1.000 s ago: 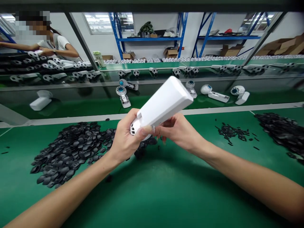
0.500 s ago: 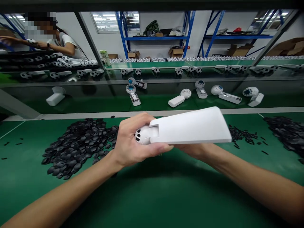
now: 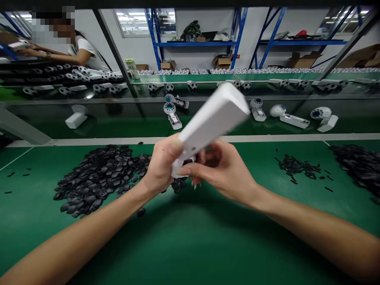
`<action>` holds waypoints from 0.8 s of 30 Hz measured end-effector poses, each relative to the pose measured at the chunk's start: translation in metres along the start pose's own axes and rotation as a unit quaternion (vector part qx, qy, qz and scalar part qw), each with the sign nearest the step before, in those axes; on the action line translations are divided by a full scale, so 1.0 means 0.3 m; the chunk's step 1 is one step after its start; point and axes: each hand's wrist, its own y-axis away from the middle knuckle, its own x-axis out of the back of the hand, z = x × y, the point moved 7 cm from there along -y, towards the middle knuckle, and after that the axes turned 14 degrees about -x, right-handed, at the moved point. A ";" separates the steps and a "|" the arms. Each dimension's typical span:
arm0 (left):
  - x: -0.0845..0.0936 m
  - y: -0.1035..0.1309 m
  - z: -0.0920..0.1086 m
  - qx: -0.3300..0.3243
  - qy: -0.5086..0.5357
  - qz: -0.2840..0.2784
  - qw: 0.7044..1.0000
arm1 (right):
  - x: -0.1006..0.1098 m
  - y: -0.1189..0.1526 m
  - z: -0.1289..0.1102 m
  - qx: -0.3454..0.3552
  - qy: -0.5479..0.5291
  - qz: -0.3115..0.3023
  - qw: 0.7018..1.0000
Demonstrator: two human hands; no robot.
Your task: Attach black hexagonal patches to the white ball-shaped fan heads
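A white device (image 3: 212, 114) with a long flat-sided body is tilted up to the right above the green table. My left hand (image 3: 162, 162) is wrapped round its lower left end, thumb on the white casing. Against the lower end of the device, my right hand (image 3: 225, 170) has its thumb and fingers closed on the edge near a small black part. The ball-shaped end is mostly hidden by the hands. A pile of black pieces (image 3: 97, 178) lies left of my left hand, and some pieces lie under the hands.
Small black strips (image 3: 299, 166) and another black pile (image 3: 356, 170) lie on the right of the table (image 3: 190, 245). Beyond the white ledge (image 3: 118, 141), several white devices (image 3: 293, 120) rest on a green surface. A person (image 3: 80, 51) is at the far left.
The white device has swung from nearly level to steeply tilted, its far end up. My right hand has come out from beneath it to its lower end. The person's arms have shifted.
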 end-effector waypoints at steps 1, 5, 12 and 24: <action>-0.008 0.000 -0.024 0.031 0.045 -0.008 0.998 | -0.005 -0.002 -0.007 0.003 -0.004 -0.004 1.000; -0.011 -0.009 -0.064 0.095 0.148 -0.020 0.984 | 0.003 -0.010 -0.062 0.008 -0.008 -0.011 1.000; 0.022 -0.009 -0.067 0.095 0.146 -0.012 0.985 | 0.064 0.005 -0.140 0.045 0.020 0.031 0.998; 0.003 0.020 -0.082 0.114 0.170 -0.044 0.978 | 0.027 -0.035 -0.045 -0.033 0.038 -0.036 0.998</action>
